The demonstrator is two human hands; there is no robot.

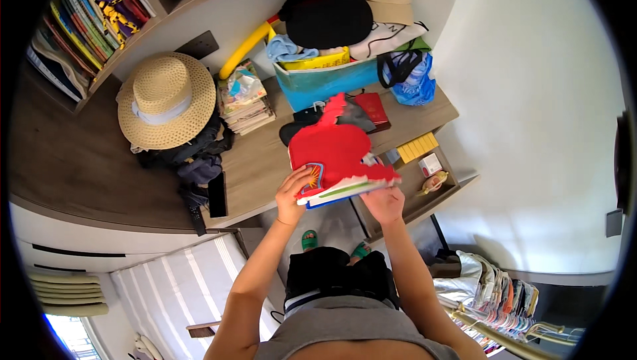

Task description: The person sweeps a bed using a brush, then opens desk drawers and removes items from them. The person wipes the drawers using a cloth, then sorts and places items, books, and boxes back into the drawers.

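Note:
Over the desk's front edge I hold a small stack of thin sheets or booklets [342, 191] with white, green and blue edges. On top lies a red, jagged-edged sheet [332, 147] bearing a blue-bordered sun emblem; a narrow red part of it reaches up over the desk. My left hand [293, 194] is closed on the stack's left end, thumb on top. My right hand [385, 203] supports the right end from below, its fingers partly hidden. Just beyond lie a red booklet [373, 112] and some dark items [298, 128], partly covered by the red sheet.
To the right, an open drawer [408, 211] holds yellow packs [418, 147] and a white box [430, 164]. Behind stands a blue bin [325, 84] topped with caps. On the left are a straw hat [166, 98], a book stack [245, 104] and a black phone [217, 194].

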